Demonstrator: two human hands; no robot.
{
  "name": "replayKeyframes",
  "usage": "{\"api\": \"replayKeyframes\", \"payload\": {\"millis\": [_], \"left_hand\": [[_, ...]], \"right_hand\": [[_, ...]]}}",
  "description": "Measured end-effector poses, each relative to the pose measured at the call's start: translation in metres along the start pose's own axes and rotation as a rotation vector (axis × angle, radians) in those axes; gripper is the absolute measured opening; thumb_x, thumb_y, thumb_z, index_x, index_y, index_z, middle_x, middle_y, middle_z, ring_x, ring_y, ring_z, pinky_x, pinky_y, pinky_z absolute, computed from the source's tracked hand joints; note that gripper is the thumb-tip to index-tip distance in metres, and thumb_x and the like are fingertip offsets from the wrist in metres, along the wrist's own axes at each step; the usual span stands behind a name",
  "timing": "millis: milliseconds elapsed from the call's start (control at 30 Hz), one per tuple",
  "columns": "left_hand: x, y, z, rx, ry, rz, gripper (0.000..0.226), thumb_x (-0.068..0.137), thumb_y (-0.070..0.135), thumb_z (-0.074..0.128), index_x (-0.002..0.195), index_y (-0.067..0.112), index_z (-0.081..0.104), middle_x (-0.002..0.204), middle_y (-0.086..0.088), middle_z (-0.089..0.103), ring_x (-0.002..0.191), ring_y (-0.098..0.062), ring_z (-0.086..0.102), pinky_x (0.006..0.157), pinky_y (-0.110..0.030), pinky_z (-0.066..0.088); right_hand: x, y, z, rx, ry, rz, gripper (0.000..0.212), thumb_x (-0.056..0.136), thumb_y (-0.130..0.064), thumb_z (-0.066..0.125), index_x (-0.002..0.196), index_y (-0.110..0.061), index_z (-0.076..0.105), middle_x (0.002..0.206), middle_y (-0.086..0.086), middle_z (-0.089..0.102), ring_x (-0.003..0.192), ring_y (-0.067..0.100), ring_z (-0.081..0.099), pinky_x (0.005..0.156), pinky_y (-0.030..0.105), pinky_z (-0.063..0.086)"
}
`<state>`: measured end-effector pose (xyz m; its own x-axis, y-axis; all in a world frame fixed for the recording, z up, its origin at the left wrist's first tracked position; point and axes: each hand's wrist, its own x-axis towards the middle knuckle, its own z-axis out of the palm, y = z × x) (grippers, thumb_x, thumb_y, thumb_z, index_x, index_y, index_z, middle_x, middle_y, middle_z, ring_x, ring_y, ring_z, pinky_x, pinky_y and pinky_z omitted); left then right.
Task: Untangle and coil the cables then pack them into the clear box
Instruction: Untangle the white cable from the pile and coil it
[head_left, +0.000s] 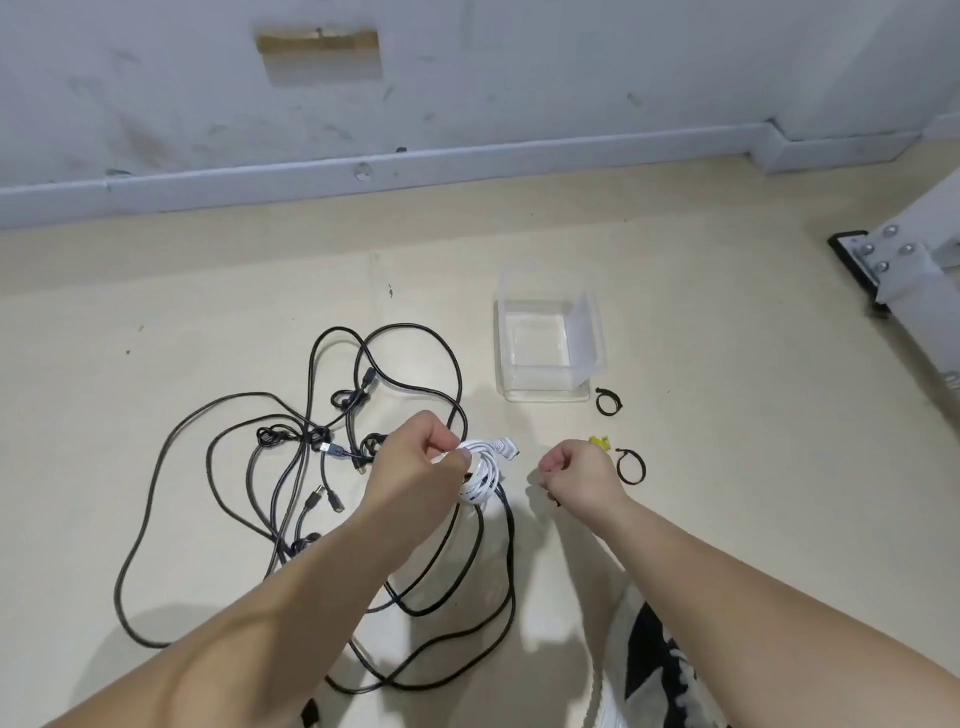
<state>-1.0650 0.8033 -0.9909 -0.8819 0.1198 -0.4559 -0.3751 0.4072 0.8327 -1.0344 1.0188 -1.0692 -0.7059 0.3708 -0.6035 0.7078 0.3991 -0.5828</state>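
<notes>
Left hand (415, 457) grips a white coil (483, 467) over the floor (727, 364). Tangled black cables (353, 399) spread left of and beneath the coil. Right hand (576, 475) is curled just right of the coil; whether it holds anything cannot be told. The open box (545, 343) stands nearer the wall edge. Two black ties (607, 401) (630, 466) lie between box and right hand.

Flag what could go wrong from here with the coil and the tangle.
1. The left hand grips the white cable coil, and no tie shows clearly round it, so it may spring loose if released.
2. The black cables pass directly beneath that coil, so lifting it could drag them along.
3. The black cables are knotted in several spots, and pulling on them might tighten the knots.
</notes>
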Motion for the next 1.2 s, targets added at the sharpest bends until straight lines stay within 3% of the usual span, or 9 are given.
{"api": "replayKeyframes", "payload": {"millis": [133, 267, 333, 467, 633, 800, 933, 1067, 1200], "left_hand": [[-0.019, 0.028, -0.032, 0.027, 0.08, 0.096, 0.011, 0.084, 0.019, 0.071, 0.079, 0.019, 0.06, 0.084, -0.014, 0.067, 0.077, -0.036, 0.068, 0.072, -0.046, 0.056], [-0.044, 0.055, -0.07, 0.083, 0.131, 0.185, 0.019, 0.088, 0.012, 0.073, 0.076, 0.02, 0.06, 0.079, -0.007, 0.062, 0.057, -0.021, 0.063, 0.049, -0.023, 0.046], [-0.06, 0.068, -0.09, 0.093, 0.141, 0.215, 0.02, 0.087, 0.011, 0.073, 0.075, 0.021, 0.06, 0.079, -0.01, 0.064, 0.058, -0.025, 0.063, 0.051, -0.032, 0.053], [-0.095, 0.088, -0.124, 0.156, 0.168, 0.298, 0.021, 0.086, 0.012, 0.074, 0.075, 0.025, 0.062, 0.078, -0.007, 0.07, 0.062, -0.016, 0.055, 0.06, -0.033, 0.045], [-0.139, 0.114, -0.145, 0.147, 0.163, 0.432, 0.021, 0.087, 0.018, 0.076, 0.079, 0.031, 0.063, 0.08, 0.002, 0.071, 0.084, -0.025, 0.067, 0.08, -0.043, 0.055], [-0.16, 0.123, -0.155, 0.087, 0.155, 0.499, 0.017, 0.087, 0.021, 0.074, 0.084, 0.033, 0.063, 0.083, 0.012, 0.072, 0.085, -0.012, 0.069, 0.076, -0.036, 0.056], [-0.163, 0.114, -0.161, 0.053, 0.167, 0.451, 0.016, 0.081, 0.027, 0.074, 0.087, 0.036, 0.063, 0.085, 0.011, 0.074, 0.084, -0.019, 0.071, 0.076, -0.046, 0.059], [-0.153, 0.108, -0.161, 0.004, 0.146, 0.363, 0.033, 0.081, 0.028, 0.072, 0.103, 0.048, 0.057, 0.087, 0.011, 0.073, 0.071, -0.017, 0.07, 0.056, -0.035, 0.052], [-0.135, 0.105, -0.166, 0.106, 0.213, 0.337, 0.019, 0.092, 0.022, 0.072, 0.104, 0.036, 0.073, 0.094, 0.016, 0.075, 0.092, -0.006, 0.072, 0.086, -0.035, 0.059]], "right_hand": [[-0.031, -0.072, -0.014, 0.293, -0.093, -0.094, 0.031, 0.082, 0.006, 0.071, 0.103, -0.014, 0.062, 0.076, 0.008, 0.062, 0.053, 0.017, 0.061, 0.05, 0.028, 0.049], [-0.078, -0.139, -0.035, 0.43, -0.193, -0.127, 0.028, 0.081, 0.012, 0.071, 0.103, -0.004, 0.069, 0.077, 0.016, 0.069, 0.053, 0.021, 0.063, 0.053, 0.031, 0.053], [-0.106, -0.168, -0.044, 0.491, -0.221, -0.156, 0.025, 0.082, 0.015, 0.068, 0.101, -0.002, 0.07, 0.077, 0.016, 0.067, 0.054, 0.022, 0.059, 0.053, 0.032, 0.052], [-0.166, -0.21, -0.065, 0.43, -0.211, -0.257, 0.02, 0.087, 0.011, 0.068, 0.104, 0.001, 0.07, 0.081, 0.016, 0.067, 0.056, 0.021, 0.057, 0.052, 0.031, 0.053], [-0.239, -0.237, -0.075, 0.275, -0.32, -0.396, 0.018, 0.09, 0.004, 0.069, 0.108, 0.001, 0.068, 0.071, 0.016, 0.064, 0.052, 0.026, 0.055, 0.058, 0.035, 0.055], [-0.275, -0.247, -0.065, 0.398, -0.26, -0.473, 0.015, 0.092, 0.0, 0.068, 0.107, -0.004, 0.069, 0.072, 0.012, 0.063, 0.048, 0.024, 0.056, 0.069, 0.044, 0.056], [-0.278, -0.245, -0.049, 0.516, -0.24, -0.463, 0.015, 0.094, -0.002, 0.067, 0.109, -0.005, 0.07, 0.065, 0.011, 0.061, 0.052, 0.025, 0.056, 0.056, 0.032, 0.054], [-0.27, -0.241, -0.03, 0.392, -0.249, -0.474, 0.012, 0.092, 0.0, 0.068, 0.1, -0.007, 0.074, 0.068, 0.008, 0.064, 0.053, 0.025, 0.055, 0.059, 0.035, 0.056], [-0.261, -0.246, -0.026, 0.349, -0.307, -0.452, 0.011, 0.093, -0.004, 0.069, 0.089, -0.009, 0.078, 0.069, 0.003, 0.068, 0.052, 0.023, 0.059, 0.063, 0.037, 0.059]]}}
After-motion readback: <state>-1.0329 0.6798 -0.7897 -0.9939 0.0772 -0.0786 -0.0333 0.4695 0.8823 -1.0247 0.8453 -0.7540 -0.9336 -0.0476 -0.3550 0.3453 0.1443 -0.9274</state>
